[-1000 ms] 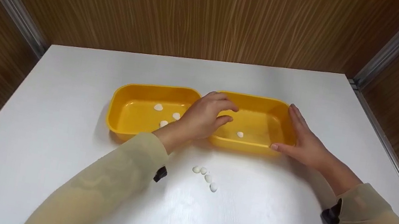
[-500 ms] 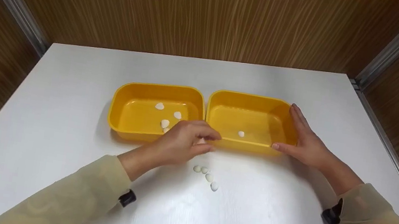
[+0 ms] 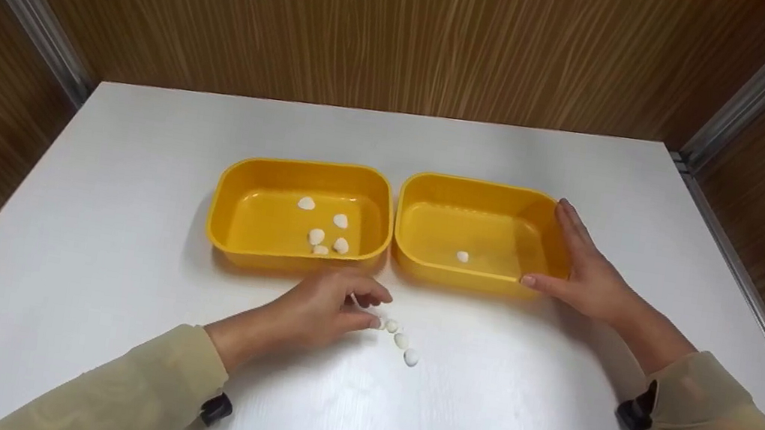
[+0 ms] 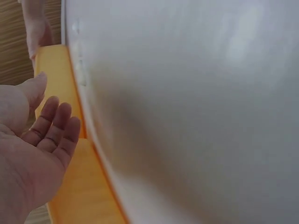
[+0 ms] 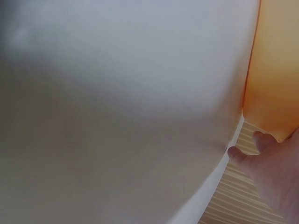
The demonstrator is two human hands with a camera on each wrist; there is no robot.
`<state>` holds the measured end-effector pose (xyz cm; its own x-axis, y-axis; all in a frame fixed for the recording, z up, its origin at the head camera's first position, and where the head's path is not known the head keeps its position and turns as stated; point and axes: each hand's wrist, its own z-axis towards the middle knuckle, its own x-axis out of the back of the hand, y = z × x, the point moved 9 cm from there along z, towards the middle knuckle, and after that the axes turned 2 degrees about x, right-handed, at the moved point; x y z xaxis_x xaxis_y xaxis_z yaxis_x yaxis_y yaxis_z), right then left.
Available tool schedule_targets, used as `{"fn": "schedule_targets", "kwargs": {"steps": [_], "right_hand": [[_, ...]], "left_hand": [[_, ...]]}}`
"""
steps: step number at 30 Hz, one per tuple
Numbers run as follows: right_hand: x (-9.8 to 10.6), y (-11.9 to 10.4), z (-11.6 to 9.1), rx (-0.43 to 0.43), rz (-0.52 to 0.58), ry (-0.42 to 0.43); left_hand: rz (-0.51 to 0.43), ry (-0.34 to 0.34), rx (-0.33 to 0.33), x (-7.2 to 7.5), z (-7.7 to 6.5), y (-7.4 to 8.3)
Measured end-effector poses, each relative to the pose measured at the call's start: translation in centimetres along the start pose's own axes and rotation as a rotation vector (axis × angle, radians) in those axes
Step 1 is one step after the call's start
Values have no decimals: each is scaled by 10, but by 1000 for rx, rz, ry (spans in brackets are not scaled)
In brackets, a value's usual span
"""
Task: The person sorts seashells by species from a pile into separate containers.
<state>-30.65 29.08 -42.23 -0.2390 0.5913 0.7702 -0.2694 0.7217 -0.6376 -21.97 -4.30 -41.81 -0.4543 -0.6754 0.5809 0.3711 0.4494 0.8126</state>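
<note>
Two yellow plastic trays stand side by side on the white table. The left tray (image 3: pixel 226 248) holds several small white rounded pieces (image 3: pixel 316 237); a single white piece (image 3: pixel 463 257) lies in the right tray (image 3: pixel 464 279). In front of them is a short row of white pieces (image 3: pixel 401 341) on the table. My left hand (image 3: pixel 319 312) is at the left end of this row, thumb and fingers apart, the thumb tip by the endmost piece. My right hand (image 3: pixel 589 276) rests against the right tray's right end, thumb at the front rim and straight fingers along the side.
A wood-patterned panel (image 3: pixel 395 27) rises behind the table (image 3: pixel 511 416), with similar side panels at left and right. White tabletop stretches in front of the trays. Dark devices (image 3: pixel 217 409) are worn at both sleeves.
My left hand has come from above the trays' meeting edges down and toward me to the row on the table, uncovering pieces in the left tray. The right hand stays put.
</note>
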Motion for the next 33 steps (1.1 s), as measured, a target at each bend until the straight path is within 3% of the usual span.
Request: {"fn": "schedule_targets", "kwargs": {"steps": [4,12,33], "right_hand": [[0,0,0,0,8,-1],[1,-2,-1,10,-11,-2],[1,-1,0,5,4,4]], "left_hand": [[-3,-3,12,-5,-2,-11],[70,-10,-25,-11,-1,-22],[44,-27,7,-15,2,-29]]}}
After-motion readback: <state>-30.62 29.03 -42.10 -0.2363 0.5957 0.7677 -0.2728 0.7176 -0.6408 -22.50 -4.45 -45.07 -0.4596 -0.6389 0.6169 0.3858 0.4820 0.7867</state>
